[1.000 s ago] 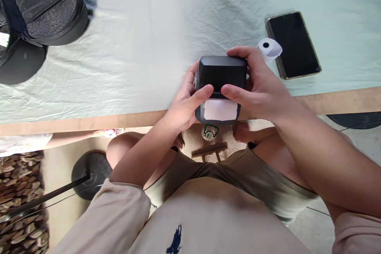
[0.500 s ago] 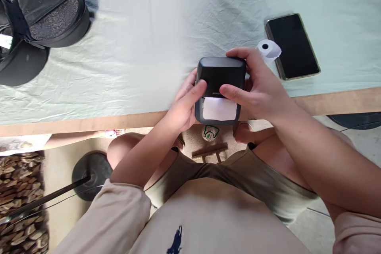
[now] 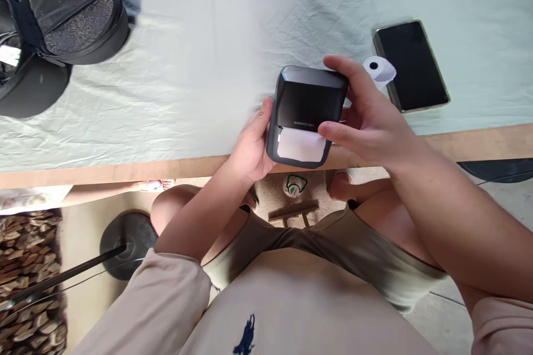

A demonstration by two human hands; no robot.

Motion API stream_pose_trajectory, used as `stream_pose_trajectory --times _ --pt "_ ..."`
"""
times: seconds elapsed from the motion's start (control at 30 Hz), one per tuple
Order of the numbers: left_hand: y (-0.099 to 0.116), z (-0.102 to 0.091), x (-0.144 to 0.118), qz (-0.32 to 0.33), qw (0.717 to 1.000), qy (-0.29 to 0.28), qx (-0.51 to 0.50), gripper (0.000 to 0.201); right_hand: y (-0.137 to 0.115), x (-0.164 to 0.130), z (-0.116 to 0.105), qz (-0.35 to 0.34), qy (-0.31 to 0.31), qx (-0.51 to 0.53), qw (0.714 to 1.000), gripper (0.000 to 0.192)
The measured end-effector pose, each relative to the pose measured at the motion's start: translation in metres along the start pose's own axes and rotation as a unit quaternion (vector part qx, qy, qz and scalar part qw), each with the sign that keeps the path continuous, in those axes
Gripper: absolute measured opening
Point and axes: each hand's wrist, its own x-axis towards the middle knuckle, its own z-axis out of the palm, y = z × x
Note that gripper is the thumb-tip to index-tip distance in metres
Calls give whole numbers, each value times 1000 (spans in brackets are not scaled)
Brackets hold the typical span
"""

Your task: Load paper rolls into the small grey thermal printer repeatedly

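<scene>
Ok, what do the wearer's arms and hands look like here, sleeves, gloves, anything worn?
Both hands are bare: left hand, right hand. No gloves, rings, watch or bands visible. Forearms are uncovered. Light beige sleeves end about the elbows, one on each arm.

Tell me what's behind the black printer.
A white paper roll and a dark phone lie behind the printer to the right; the right hand covers part of the roll.
</scene>
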Motion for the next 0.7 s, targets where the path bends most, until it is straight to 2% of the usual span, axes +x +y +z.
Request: stream_pose_trajectory --times 0.13,0.33,0.43,0.53,0.63,0.7 --pt "3 -2 0 -1 1000 -12 0 53 -7 -3 -5 12 -26 11 1000 108" --pt "2 -6 3 24 999 13 25 38 -14 -4 -6 24 -35 -11 999 118" --pt "1 -3 4 19 1000 19 14 40 -17 -5 -6 35 -25 -22 999 119" --pt "0 2 1 15 1000 -1 1 50 -18 -6 -13 31 -13 -47 998 113" --pt "-1 4 -2 4 999 -40 9 64 -16 -7 -23 -1 -6 -114 993 100" --pt "-3 2 -3 -2 998 -66 18 65 -16 -7 -25 -37 28 -177 983 95"
